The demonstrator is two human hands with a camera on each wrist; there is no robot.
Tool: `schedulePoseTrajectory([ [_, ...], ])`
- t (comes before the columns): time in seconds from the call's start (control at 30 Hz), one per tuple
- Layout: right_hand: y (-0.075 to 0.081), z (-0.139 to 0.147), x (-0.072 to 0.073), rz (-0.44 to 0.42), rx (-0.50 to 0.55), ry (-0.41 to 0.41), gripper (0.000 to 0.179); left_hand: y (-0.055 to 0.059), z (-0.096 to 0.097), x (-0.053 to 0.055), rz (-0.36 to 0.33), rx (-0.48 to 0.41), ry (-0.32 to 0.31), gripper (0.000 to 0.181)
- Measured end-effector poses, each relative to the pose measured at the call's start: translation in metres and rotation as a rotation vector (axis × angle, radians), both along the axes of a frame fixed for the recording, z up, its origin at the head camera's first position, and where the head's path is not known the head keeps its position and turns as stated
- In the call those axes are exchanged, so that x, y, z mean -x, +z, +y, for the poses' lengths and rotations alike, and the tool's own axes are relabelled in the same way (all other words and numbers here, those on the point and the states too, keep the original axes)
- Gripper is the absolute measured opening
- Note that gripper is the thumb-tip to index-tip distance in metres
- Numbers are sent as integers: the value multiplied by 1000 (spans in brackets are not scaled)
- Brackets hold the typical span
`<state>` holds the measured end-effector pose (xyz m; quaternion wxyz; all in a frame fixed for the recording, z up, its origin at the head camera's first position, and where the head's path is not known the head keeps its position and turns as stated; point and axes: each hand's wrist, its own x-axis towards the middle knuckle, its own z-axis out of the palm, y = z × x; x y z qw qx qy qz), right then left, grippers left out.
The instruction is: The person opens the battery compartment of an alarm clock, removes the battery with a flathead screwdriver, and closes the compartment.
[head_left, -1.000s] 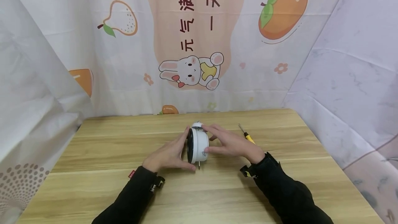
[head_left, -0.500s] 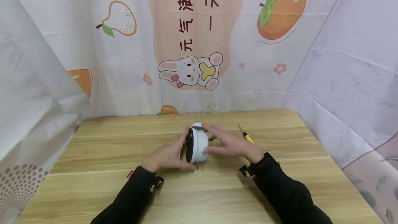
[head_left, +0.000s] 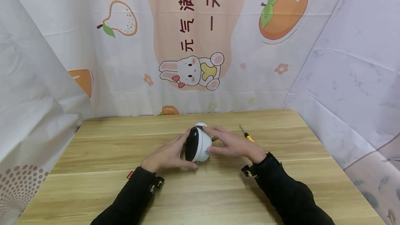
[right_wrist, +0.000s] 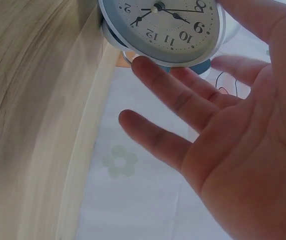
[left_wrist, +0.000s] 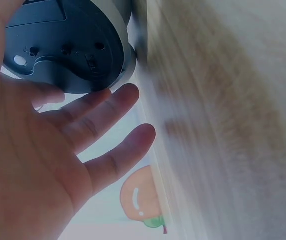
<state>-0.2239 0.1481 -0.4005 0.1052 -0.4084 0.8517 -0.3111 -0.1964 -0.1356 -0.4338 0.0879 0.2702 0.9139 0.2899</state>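
Observation:
A white twin-bell alarm clock (head_left: 204,144) lies on its side between my two hands, bells to the far side and a thin metal foot towards me. Its black back (left_wrist: 67,45) faces left; the numbered dial (right_wrist: 170,25) faces right. My left hand (head_left: 170,153) grips it from the left, thumb at the near side and fingertips at the far side. From the right, my right hand (head_left: 232,143) holds it, with the thumb near the front edge and the index finger by the bells. Whether the clock touches the table cannot be told.
A screwdriver (head_left: 248,136) with a yellow and black handle lies on the wooden table (head_left: 103,148), beyond my right wrist. A printed curtain (head_left: 125,61) hangs behind the table, and pale cloth (head_left: 359,61) hangs at the right.
The alarm clock has turned between my hands, so more of its black back shows and its foot end has shifted slightly left. My hands stay almost in place.

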Motion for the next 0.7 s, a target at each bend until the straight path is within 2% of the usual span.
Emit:
schedulePoseTrajectory([
  [0.2, -2, 1, 2, 21, 0, 28, 73, -1, -1, 1, 16, 10, 18, 128],
  [0.4, -5, 2, 5, 11, 9, 70, 77, 1, -2, 1, 9, 31, 32, 120],
  [0.7, -9, 3, 6, -1, -71, 32, 87, 2, -2, 1, 16, 41, 38, 113],
])
